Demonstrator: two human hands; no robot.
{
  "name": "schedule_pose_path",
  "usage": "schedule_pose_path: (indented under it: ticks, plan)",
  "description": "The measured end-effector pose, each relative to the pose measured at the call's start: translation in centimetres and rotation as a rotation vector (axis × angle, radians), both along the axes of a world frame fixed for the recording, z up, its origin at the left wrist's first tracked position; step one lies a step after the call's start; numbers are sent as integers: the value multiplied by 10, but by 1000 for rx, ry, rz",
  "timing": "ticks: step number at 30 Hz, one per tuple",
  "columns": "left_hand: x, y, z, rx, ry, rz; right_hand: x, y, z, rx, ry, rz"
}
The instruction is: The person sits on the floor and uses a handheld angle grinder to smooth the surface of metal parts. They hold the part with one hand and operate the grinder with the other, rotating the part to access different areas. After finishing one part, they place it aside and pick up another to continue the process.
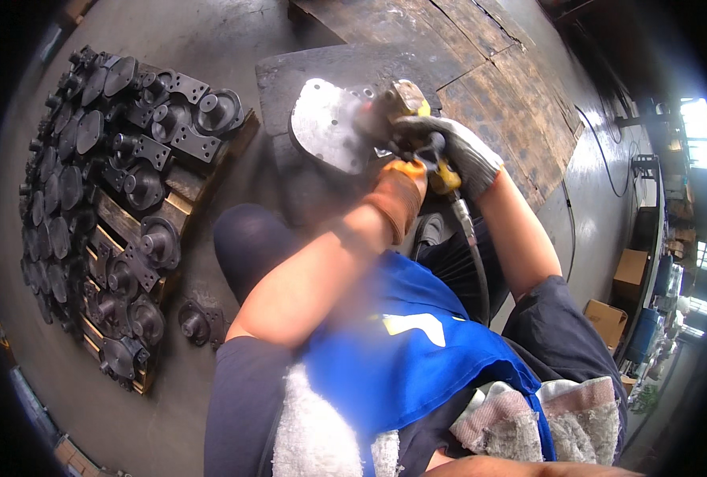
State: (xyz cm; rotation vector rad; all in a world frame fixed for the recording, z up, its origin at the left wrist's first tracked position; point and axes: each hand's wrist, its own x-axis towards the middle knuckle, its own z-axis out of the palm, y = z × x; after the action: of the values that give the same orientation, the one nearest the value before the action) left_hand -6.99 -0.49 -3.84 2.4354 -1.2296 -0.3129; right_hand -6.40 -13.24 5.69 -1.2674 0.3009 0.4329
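A bright, flat metal plate (319, 127) with small holes and a rounded edge lies on a dark work surface (278, 83) in front of my knees. My right hand (461, 155), in a pale knitted glove, is wrapped round a grinder (405, 99) with yellow parts. In an orange-cuffed glove, my left hand (401, 183) grips the same tool lower down, its fingers partly hidden. The grinder's working end, blurred, is at the plate's right side; whether it touches cannot be seen. A hose (476, 270) runs from the tool's handle down beside my leg.
At left, a wooden pallet (180, 199) bears several rows of dark metal parts with round flanges and hubs. One similar part (196, 320) sits on the floor beside it. Worn wooden boards (504, 111) spread out at upper right. Cardboard boxes (605, 322) stand by shelving at far right.
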Motion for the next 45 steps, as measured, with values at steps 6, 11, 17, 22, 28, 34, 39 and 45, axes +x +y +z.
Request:
schedule_pose_path:
  ticks: [6, 11, 17, 22, 28, 34, 39, 45]
  plan:
    - [-5, 13, 34, -191, -5, 59, 6, 10, 18, -15, -20, 18]
    - [-21, 15, 51, -283, -67, -28, -5, 0, 10, -19, 156, -37]
    - [12, 33, 66, -77, -163, 145, 44, 13, 19, -39, 19, 128]
    - [37, 35, 93, 185, -110, 338, 79, 21, 11, -120, -416, 413]
    - [32, 26, 93, 187, 30, 299, 65, 19, 15, -77, -55, 175]
    - [29, 34, 98, 168, 3, 460, 70, 37, 22, -91, -159, 323]
    - [22, 31, 69, -4, -144, 477, 67, 35, 13, -117, -181, 256]
    - [-21, 14, 6, -613, 35, 828, 60, 51, 14, -100, -286, 446]
